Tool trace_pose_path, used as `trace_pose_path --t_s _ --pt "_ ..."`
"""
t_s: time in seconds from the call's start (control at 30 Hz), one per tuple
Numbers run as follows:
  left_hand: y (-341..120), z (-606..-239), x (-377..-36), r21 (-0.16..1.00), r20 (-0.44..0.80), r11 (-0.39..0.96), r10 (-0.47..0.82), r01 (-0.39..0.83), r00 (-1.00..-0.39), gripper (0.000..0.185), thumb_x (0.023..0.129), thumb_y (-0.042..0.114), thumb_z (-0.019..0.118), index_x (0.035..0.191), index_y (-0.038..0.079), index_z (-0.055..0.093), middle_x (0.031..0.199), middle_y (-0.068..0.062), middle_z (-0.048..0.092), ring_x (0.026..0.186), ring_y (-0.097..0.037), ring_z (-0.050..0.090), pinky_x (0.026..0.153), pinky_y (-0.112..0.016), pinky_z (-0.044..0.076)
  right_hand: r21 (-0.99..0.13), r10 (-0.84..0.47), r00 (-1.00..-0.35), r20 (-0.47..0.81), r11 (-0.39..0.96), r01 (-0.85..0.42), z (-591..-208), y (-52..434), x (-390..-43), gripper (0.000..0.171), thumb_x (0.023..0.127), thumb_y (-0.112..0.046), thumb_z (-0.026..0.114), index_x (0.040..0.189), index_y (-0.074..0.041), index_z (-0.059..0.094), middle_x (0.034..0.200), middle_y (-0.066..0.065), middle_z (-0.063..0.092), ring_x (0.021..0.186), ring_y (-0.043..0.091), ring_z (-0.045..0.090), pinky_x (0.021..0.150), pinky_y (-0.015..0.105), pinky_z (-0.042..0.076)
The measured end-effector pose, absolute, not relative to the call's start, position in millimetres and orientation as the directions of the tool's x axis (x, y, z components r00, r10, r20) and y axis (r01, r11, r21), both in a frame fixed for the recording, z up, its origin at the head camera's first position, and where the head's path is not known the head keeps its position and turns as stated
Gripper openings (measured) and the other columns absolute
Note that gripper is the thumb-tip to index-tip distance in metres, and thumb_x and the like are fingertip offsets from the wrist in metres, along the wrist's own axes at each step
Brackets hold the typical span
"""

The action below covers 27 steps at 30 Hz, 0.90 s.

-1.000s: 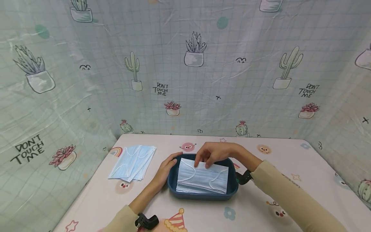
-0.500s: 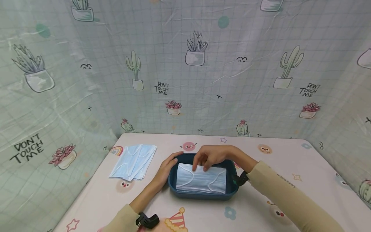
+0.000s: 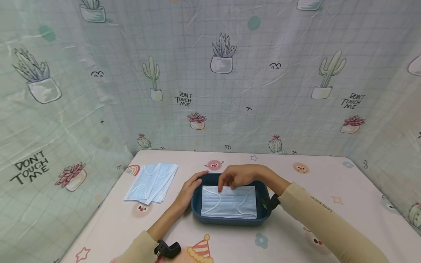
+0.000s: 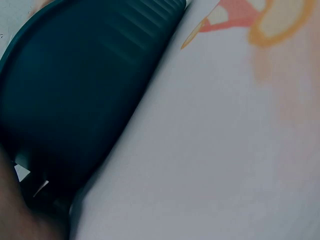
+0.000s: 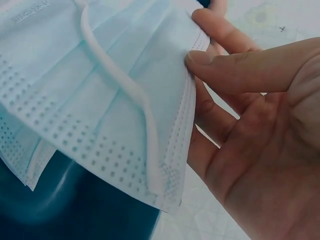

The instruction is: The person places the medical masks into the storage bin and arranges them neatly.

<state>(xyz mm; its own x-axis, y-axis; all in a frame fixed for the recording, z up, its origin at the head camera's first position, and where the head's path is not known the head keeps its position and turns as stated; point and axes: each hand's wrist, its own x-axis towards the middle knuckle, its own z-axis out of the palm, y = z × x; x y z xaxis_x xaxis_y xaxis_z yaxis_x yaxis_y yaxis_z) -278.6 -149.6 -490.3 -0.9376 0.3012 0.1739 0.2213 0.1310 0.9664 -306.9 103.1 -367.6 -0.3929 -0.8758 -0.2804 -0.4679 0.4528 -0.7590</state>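
A dark blue oblong container point(image 3: 230, 221) stands on the table with light blue disposable face masks point(image 3: 228, 202) stacked flat inside. My right hand point(image 3: 238, 176) reaches over its back rim from the right. In the right wrist view, my thumb and fingers point(image 5: 227, 70) pinch the edge of the upper face masks point(image 5: 100, 100), which tilt above a lower mask corner point(image 5: 27, 172). White ear loops lie over the top mask. My left hand point(image 3: 188, 191) rests with extended fingers against the container's left end. Its wrist view shows mostly the container's outer wall point(image 4: 75, 90).
A second, loosely fanned pile of face masks point(image 3: 151, 184) lies on the table left of the container. The printed tabletop point(image 3: 296, 226) meets a curtain point(image 3: 250, 91) with cactus drawings along its back edge. Each wrist wears a black camera point(image 3: 167, 250).
My right hand has lowered slightly toward the container. The masks it holds have gone from skewed and raised to lying squarely with the stack. My left hand keeps its place.
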Motion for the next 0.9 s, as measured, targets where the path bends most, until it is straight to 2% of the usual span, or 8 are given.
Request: trace_pose_path --t_s 0.27,0.6,0.7,0.9 --pt "-149 -489 -279 0.968 0.173 0.124 0.291 0.217 -0.941 0.041 0.11 0.022 0.041 0.147 0.018 0.057 0.155 -0.002 0.054 0.153 -0.023 0.039 0.129 -0.051 0.019 -0.717 -0.839 -0.435 -0.328 0.521 -0.464 -373 105 -310 0.046 0.083 0.022 0.053 0.117 -0.003 0.072 0.11 0.01 0.072 0.087 0.014 0.059 0.078 0.023 0.051" --pt "-150 -490 -280 0.965 0.175 0.137 0.296 0.223 -0.939 0.041 0.11 0.022 0.04 0.148 0.019 0.056 0.156 -0.001 0.053 0.153 -0.023 0.038 0.129 -0.05 0.02 -0.664 -0.788 -0.507 -0.35 0.59 -0.459 -378 107 -310 0.049 0.086 0.021 0.055 0.122 -0.006 0.073 0.117 0.008 0.074 0.098 0.016 0.066 0.096 0.034 0.059" --pt "-150 -491 -280 0.964 0.181 0.136 0.297 0.229 -0.938 0.042 0.11 0.022 0.039 0.148 0.018 0.056 0.156 -0.002 0.053 0.153 -0.023 0.038 0.13 -0.051 0.019 -0.663 -0.782 -0.524 -0.336 0.592 -0.459 -380 108 -310 0.051 0.086 0.021 0.054 0.125 -0.006 0.073 0.121 0.009 0.074 0.099 0.018 0.069 0.098 0.037 0.059" --pt "-150 -490 -280 0.967 0.17 0.13 0.303 0.218 -0.938 0.042 0.11 0.023 0.039 0.149 0.019 0.055 0.157 -0.002 0.053 0.154 -0.023 0.037 0.13 -0.052 0.019 -0.662 -0.772 -0.541 -0.334 0.601 -0.449 -382 111 -310 0.053 0.084 0.022 0.054 0.124 -0.006 0.073 0.12 0.009 0.074 0.098 0.018 0.067 0.096 0.036 0.059"
